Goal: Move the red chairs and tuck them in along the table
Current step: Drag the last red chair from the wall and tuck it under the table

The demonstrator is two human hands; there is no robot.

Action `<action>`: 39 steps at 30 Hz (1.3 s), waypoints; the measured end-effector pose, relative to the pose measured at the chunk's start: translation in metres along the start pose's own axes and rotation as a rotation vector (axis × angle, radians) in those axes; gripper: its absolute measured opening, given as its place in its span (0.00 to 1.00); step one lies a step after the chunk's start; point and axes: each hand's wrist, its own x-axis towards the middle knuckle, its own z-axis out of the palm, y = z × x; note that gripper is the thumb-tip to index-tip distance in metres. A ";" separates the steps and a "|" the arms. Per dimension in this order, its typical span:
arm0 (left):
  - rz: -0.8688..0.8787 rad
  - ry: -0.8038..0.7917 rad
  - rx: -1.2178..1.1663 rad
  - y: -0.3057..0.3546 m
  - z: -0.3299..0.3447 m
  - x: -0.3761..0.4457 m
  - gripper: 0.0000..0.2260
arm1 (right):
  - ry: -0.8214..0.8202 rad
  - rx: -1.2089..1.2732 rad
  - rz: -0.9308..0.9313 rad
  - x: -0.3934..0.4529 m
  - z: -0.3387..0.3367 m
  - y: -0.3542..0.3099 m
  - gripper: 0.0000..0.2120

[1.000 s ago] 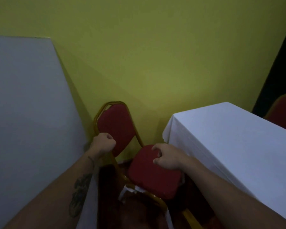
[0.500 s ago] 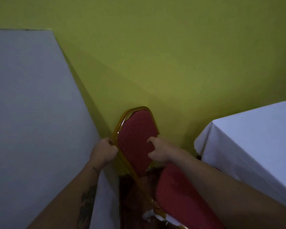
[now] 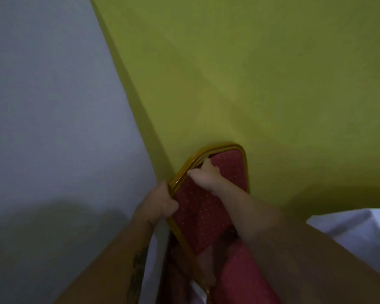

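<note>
A red chair (image 3: 203, 212) with a gold metal frame and a dotted red back stands against the yellow-green wall, between two white-clothed tables. My left hand (image 3: 160, 201) is closed around the left side of the gold frame. My right hand (image 3: 205, 174) grips the frame near the top of the backrest, fingers hooked over its edge. The red seat cushion (image 3: 244, 279) shows at the bottom, partly hidden by my right forearm. The chair's legs are out of sight.
A white-clothed table (image 3: 53, 128) fills the left side, close against the chair. Another white-clothed table corner (image 3: 355, 229) sits at the lower right. The yellow-green wall (image 3: 261, 84) is directly behind the chair.
My right hand left the seat cushion and climbed to the top of the backrest. The left hand stayed on the frame's left side. The backrest now appears closer and higher, and the view shifted left.
</note>
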 end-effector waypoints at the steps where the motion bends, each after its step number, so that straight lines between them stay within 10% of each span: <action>1: -0.004 -0.001 0.013 0.002 -0.003 0.004 0.07 | -0.008 0.036 0.031 0.006 0.003 -0.003 0.42; 7: -0.006 -0.089 0.001 -0.012 -0.016 0.027 0.10 | 0.036 0.111 0.144 0.020 0.022 -0.018 0.58; 15: 0.079 -0.363 -0.222 -0.065 -0.020 0.029 0.19 | 0.169 0.097 0.112 0.001 0.053 -0.006 0.43; 23: 0.147 -0.130 -0.283 -0.038 -0.054 0.041 0.10 | 0.177 0.064 0.066 -0.049 0.073 0.015 0.46; 39: 0.385 -0.310 0.237 0.066 0.008 -0.060 0.11 | 0.154 0.141 0.039 -0.193 0.105 0.102 0.59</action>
